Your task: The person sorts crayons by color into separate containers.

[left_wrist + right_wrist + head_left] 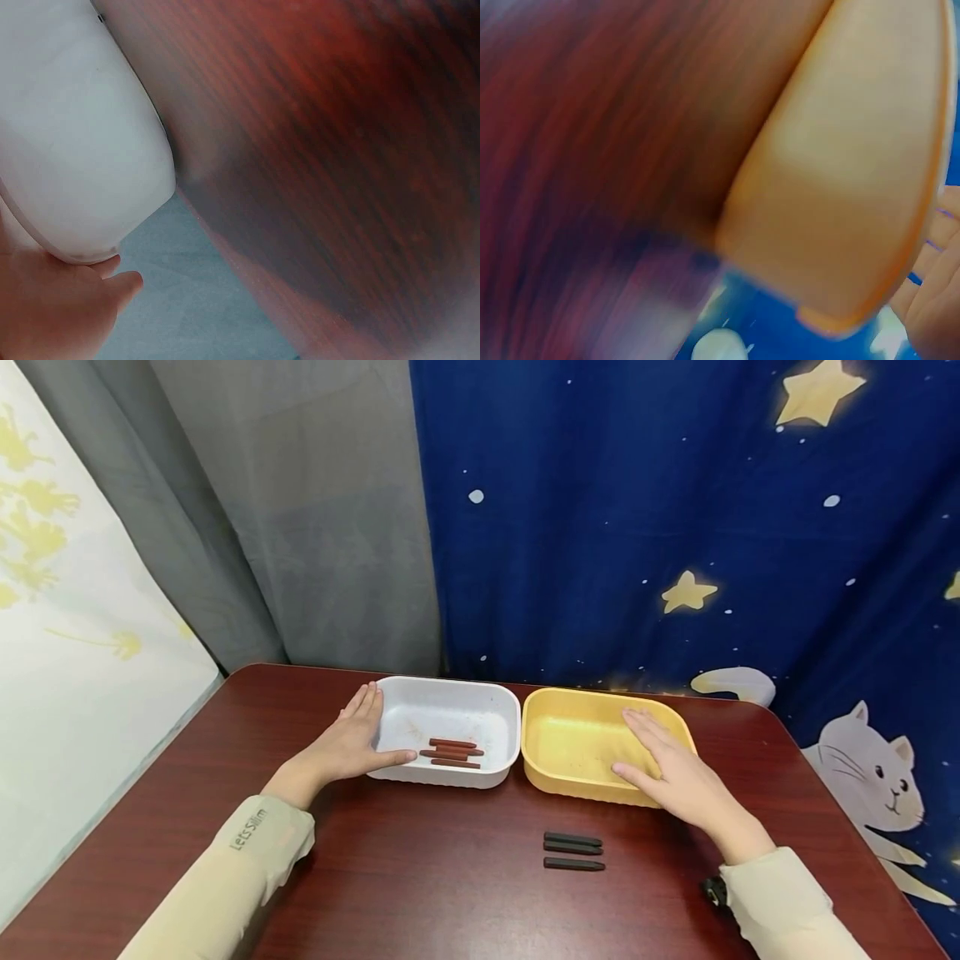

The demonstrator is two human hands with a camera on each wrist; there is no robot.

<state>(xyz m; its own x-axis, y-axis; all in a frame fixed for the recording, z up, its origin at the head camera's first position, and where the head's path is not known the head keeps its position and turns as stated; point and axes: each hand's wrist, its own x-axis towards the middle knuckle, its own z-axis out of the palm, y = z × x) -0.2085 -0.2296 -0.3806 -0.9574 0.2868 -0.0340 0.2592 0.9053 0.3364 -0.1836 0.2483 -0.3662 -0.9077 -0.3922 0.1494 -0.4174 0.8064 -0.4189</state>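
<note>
At the left end of a white plastic bin [495,710], my left hand [352,739] rests with straight fingers along its side and the thumb by the front rim. Several reddish-brown crayon-like sticks [453,752] lie inside that bin. My right hand [675,772] is at the right end of a yellow plastic bin [555,731], fingers spread straight over its rim and thumb pointing inward. Nothing lies inside the yellow bin. Three black crayon-like sticks [573,850] lie side by side in front of it. The right wrist view shows the yellow bin's outer wall [832,165], blurred.
Both bins stand side by side near the back edge of a dark red wooden table [420,868]. Behind it hang a grey curtain [337,510] and a blue curtain [570,527] with stars and a cat.
</note>
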